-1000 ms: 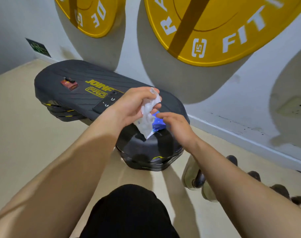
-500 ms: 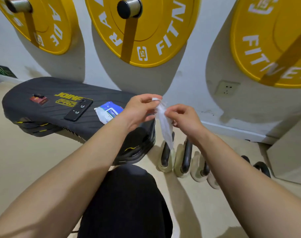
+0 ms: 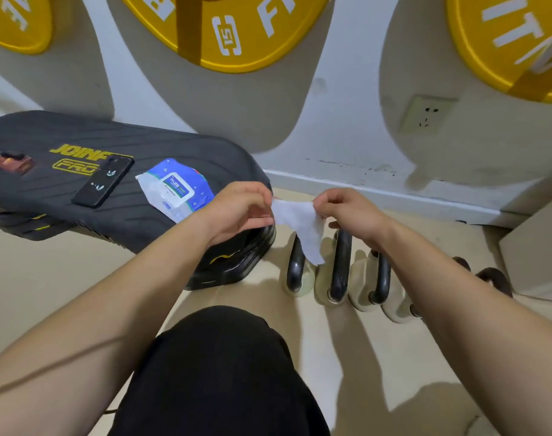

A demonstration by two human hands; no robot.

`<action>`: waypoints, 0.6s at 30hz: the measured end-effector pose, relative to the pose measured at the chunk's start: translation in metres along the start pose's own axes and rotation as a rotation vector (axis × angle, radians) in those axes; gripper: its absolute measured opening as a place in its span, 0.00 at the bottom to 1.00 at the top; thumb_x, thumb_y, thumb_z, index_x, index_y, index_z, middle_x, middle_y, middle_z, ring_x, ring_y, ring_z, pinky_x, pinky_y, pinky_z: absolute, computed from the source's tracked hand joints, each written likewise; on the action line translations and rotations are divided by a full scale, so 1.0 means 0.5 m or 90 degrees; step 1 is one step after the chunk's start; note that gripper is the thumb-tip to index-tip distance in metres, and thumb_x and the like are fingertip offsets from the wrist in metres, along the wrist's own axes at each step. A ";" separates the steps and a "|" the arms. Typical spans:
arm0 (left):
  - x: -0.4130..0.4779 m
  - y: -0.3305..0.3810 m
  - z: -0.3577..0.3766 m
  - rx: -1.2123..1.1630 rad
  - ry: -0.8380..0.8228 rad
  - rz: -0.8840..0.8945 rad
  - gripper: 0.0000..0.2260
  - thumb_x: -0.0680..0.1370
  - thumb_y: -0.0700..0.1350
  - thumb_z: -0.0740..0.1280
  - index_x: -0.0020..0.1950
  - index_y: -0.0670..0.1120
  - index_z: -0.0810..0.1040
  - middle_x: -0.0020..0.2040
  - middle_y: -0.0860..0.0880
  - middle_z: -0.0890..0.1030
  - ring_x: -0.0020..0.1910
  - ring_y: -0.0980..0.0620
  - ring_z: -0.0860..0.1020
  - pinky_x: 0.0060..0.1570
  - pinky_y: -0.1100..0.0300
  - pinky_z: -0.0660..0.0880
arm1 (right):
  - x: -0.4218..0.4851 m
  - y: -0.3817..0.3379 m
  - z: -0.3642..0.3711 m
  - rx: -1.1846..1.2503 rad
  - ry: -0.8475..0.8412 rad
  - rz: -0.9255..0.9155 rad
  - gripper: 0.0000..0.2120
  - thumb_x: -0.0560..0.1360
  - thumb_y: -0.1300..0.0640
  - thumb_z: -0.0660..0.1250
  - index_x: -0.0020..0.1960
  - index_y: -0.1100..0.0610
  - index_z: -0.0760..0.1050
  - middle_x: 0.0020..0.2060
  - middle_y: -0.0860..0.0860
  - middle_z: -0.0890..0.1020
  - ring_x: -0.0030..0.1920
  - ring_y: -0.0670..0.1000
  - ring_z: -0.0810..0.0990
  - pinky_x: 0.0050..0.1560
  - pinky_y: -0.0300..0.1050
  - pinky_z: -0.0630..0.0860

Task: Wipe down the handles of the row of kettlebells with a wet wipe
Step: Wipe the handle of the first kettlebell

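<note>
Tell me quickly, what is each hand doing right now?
Left hand: fingers pinch one edge of the wet wipe.
Right hand: fingers pinch the opposite edge of the same wipe.

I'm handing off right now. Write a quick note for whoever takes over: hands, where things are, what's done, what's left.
Left hand: pinches one edge of the wet wipe.
Right hand: pinches the opposite edge; the wipe hangs spread between them, above the kettlebells lined up on the floor.
Wipe pack lies on the black platform, beside a phone.
Done: one wipe is out and opened.
Left: the wipe is not yet on any handle; every handle in the row needs wiping.
</note>
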State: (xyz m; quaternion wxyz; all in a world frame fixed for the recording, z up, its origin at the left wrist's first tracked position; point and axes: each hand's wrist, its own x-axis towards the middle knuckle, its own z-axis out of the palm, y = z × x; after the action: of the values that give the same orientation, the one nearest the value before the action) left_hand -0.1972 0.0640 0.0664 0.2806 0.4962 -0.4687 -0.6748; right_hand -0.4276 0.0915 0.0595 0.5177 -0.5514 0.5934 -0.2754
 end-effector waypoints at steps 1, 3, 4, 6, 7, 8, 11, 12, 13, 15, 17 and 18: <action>0.013 -0.014 -0.002 -0.023 -0.011 -0.024 0.14 0.76 0.32 0.59 0.37 0.46 0.78 0.51 0.39 0.79 0.52 0.42 0.79 0.59 0.50 0.78 | 0.010 0.009 0.006 -0.007 0.012 -0.004 0.08 0.80 0.62 0.65 0.44 0.55 0.80 0.41 0.47 0.82 0.44 0.47 0.78 0.48 0.40 0.74; 0.035 -0.040 0.001 -0.032 -0.047 -0.060 0.05 0.76 0.39 0.64 0.46 0.46 0.80 0.49 0.44 0.79 0.52 0.45 0.78 0.59 0.50 0.78 | 0.026 0.027 0.021 0.007 0.013 -0.015 0.07 0.80 0.61 0.65 0.46 0.58 0.81 0.42 0.51 0.82 0.44 0.48 0.79 0.42 0.35 0.75; 0.046 -0.054 0.004 -0.024 -0.054 -0.070 0.05 0.77 0.43 0.67 0.51 0.46 0.80 0.50 0.47 0.79 0.52 0.47 0.79 0.58 0.51 0.78 | 0.033 0.035 0.028 0.020 0.007 -0.019 0.07 0.80 0.62 0.65 0.48 0.60 0.81 0.42 0.53 0.82 0.42 0.49 0.79 0.38 0.33 0.75; 0.071 -0.083 0.011 0.026 -0.049 -0.069 0.12 0.76 0.45 0.72 0.60 0.48 0.79 0.52 0.47 0.81 0.52 0.49 0.80 0.51 0.54 0.79 | 0.048 0.052 0.042 0.018 0.003 -0.024 0.07 0.80 0.61 0.65 0.49 0.61 0.83 0.39 0.53 0.83 0.37 0.47 0.79 0.34 0.30 0.73; 0.083 -0.096 0.016 0.062 -0.054 -0.049 0.15 0.76 0.43 0.72 0.62 0.47 0.79 0.52 0.46 0.82 0.50 0.48 0.80 0.47 0.56 0.77 | 0.058 0.061 0.048 0.004 0.017 -0.027 0.08 0.80 0.60 0.66 0.48 0.60 0.84 0.38 0.50 0.83 0.35 0.45 0.79 0.34 0.31 0.72; 0.092 -0.109 0.020 0.094 -0.064 -0.024 0.15 0.75 0.42 0.73 0.61 0.45 0.80 0.51 0.44 0.82 0.49 0.48 0.80 0.46 0.56 0.76 | 0.068 0.073 0.053 -0.016 0.043 -0.027 0.07 0.79 0.58 0.68 0.46 0.57 0.84 0.36 0.46 0.83 0.35 0.43 0.78 0.35 0.32 0.72; 0.112 -0.144 0.020 0.149 -0.027 0.009 0.09 0.74 0.39 0.71 0.54 0.46 0.83 0.48 0.46 0.82 0.46 0.50 0.78 0.43 0.57 0.75 | 0.084 0.110 0.059 -0.092 0.117 0.002 0.05 0.75 0.53 0.72 0.42 0.52 0.84 0.26 0.35 0.79 0.30 0.37 0.75 0.33 0.29 0.68; 0.117 -0.154 0.019 0.162 -0.004 0.008 0.09 0.75 0.39 0.70 0.53 0.47 0.83 0.47 0.48 0.82 0.45 0.52 0.78 0.41 0.59 0.74 | 0.086 0.122 0.060 -0.114 0.130 0.012 0.05 0.75 0.53 0.73 0.41 0.53 0.83 0.23 0.35 0.77 0.28 0.36 0.75 0.29 0.27 0.66; 0.121 -0.165 0.019 0.177 0.015 0.003 0.09 0.74 0.38 0.70 0.53 0.49 0.83 0.47 0.49 0.82 0.45 0.52 0.79 0.38 0.61 0.75 | 0.085 0.132 0.062 -0.138 0.144 0.020 0.05 0.75 0.53 0.73 0.41 0.53 0.82 0.23 0.37 0.77 0.28 0.38 0.75 0.28 0.27 0.65; 0.129 -0.190 0.023 0.216 0.040 -0.017 0.11 0.74 0.39 0.72 0.54 0.49 0.82 0.50 0.49 0.82 0.48 0.51 0.80 0.38 0.63 0.77 | 0.083 0.148 0.072 -0.189 0.183 0.040 0.04 0.76 0.53 0.72 0.45 0.53 0.82 0.29 0.42 0.78 0.35 0.44 0.78 0.33 0.31 0.68; 0.133 -0.216 0.039 0.257 0.065 -0.038 0.14 0.74 0.43 0.74 0.58 0.48 0.79 0.52 0.47 0.80 0.50 0.48 0.81 0.38 0.63 0.80 | 0.077 0.162 0.093 -0.222 0.220 0.067 0.05 0.77 0.53 0.68 0.52 0.52 0.79 0.38 0.47 0.79 0.45 0.51 0.78 0.43 0.41 0.71; 0.136 -0.228 0.050 0.259 0.097 -0.045 0.16 0.74 0.45 0.75 0.59 0.47 0.77 0.53 0.47 0.79 0.50 0.48 0.80 0.37 0.62 0.80 | 0.072 0.170 0.108 -0.221 0.228 0.072 0.06 0.78 0.54 0.66 0.53 0.53 0.78 0.41 0.48 0.79 0.47 0.52 0.77 0.44 0.43 0.70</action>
State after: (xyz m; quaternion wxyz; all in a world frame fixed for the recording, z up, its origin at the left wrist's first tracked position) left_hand -0.2346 0.0615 -0.0632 0.1852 0.6083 -0.5547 -0.5365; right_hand -0.4043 0.0912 -0.0451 0.3163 -0.5404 0.7439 -0.2335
